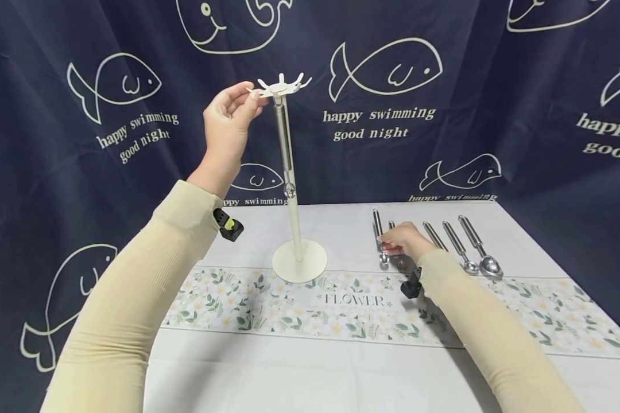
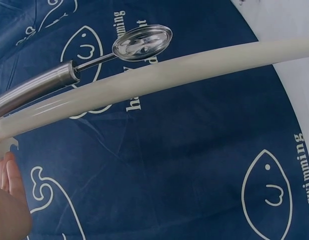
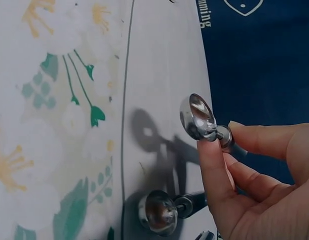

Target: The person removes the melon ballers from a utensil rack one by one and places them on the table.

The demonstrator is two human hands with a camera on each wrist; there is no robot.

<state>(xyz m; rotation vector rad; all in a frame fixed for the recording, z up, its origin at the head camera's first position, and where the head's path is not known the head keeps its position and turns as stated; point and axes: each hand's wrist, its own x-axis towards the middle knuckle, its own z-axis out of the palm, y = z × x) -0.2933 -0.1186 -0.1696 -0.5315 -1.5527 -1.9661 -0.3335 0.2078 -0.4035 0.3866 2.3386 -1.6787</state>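
My left hand (image 1: 229, 123) pinches a hook at the left of the white hook stand's top (image 1: 281, 88). From that top hangs a metal scoop (image 1: 284, 137) alongside the pole; its oval bowl (image 2: 143, 43) shows in the left wrist view. Over the table at the right, my right hand (image 1: 407, 241) holds a small round steel scoop (image 3: 197, 117) between thumb and fingers near its neck. This scoop is off the cloth, its shadow lying apart below. Beneath the right hand lies another scoop (image 3: 158, 212), partly hidden by the fingers in the head view.
Right of the right hand lie several scoops, among them a larger one (image 1: 477, 241) and a slimmer one (image 1: 456, 242). The stand's round base (image 1: 299, 269) rests by the flowered runner (image 1: 289, 304). A dark fish-print curtain (image 1: 382, 166) hangs behind the table.
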